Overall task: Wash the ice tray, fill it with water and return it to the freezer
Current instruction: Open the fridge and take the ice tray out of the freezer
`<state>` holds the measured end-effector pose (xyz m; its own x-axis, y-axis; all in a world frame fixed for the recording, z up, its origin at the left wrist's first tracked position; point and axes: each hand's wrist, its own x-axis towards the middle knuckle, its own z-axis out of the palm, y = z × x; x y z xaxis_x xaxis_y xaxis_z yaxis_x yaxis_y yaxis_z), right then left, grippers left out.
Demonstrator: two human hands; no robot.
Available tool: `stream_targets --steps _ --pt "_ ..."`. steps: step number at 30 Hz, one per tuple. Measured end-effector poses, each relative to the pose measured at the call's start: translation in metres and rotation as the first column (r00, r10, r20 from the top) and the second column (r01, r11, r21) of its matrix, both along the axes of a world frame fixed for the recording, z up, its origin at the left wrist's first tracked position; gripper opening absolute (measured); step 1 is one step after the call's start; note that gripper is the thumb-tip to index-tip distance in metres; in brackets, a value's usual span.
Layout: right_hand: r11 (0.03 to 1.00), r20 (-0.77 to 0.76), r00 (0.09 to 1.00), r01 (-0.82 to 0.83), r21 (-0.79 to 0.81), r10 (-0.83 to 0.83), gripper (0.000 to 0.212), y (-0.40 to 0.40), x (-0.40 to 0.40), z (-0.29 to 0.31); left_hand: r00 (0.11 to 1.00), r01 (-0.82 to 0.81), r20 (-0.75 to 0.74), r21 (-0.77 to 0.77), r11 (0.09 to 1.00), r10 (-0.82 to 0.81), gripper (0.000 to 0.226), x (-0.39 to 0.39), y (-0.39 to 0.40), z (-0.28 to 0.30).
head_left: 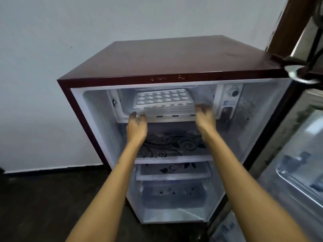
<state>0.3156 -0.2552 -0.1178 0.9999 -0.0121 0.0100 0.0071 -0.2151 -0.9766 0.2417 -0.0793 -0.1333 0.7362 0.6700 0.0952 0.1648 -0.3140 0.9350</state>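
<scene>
At the freezer compartment (164,102), both hands' loosely curled fingers (138,117) touch the ice tray (160,98) front edge.

We see a fridge (167,56) whose dark maroon top looks smooth with a dull sheen, while its inner walls (97,119) are glossy white plastic. Inside its top compartment, the ice tray (161,98) looks like matt white plastic. Below that, the shelf (173,147) seems clear and glossy, printed with black floral swirls.

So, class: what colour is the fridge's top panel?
Dark reddish-brown, maroon; the fridge top shows best, and only, in the head view.
</scene>
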Motion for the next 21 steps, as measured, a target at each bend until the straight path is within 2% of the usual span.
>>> stream_targets --steps 3,5,7,9,13,16,21 --pt "0.996 -0.032 0.999 0.037 -0.083 -0.04 0.049 0.015 0.039 -0.001 1.0 0.008 -0.003 0.081 0.997 -0.008 0.05 0.028 0.021 0.001" --pt "0.993 -0.031 0.997 0.066 -0.093 -0.069 0.031 0.021 0.061 -0.001 1.0 -0.005 0.014 0.122 0.993 0.003 0.046 0.043 0.033 0.003" --pt "0.987 -0.004 0.996 0.083 -0.14 -0.084 0.031 0.025 0.077 -0.001 0.999 -0.012 0.037 0.133 0.991 0.007 0.046 0.059 0.046 0.003" --pt "0.98 0.029 0.995 0.099 -0.173 -0.096 0.036 0.03 0.087 -0.002 1.0 -0.003 0.011 0.109 0.994 0.002 0.049 0.071 0.055 0.004" --pt "0.993 0.097 0.994 0.05 -0.103 -0.04 0.031 0.045 0.104 -0.007 0.998 0.001 -0.061 0.045 0.999 0.001 0.05 0.089 0.064 0.005" --pt "0.986 -0.026 1.0 -0.015 -0.165 0.011 0.029 0.05 0.112 -0.011 0.999 0.019 -0.028 -0.016 1.0 -0.019 0.042 0.096 0.066 0.001" --pt "0.997 0.044 0.997 0.069 -0.025 -0.068 0.035 0.051 0.105 -0.013 0.997 0.003 0.074 -0.13 0.992 0.007 0.036 0.097 0.063 0.002"
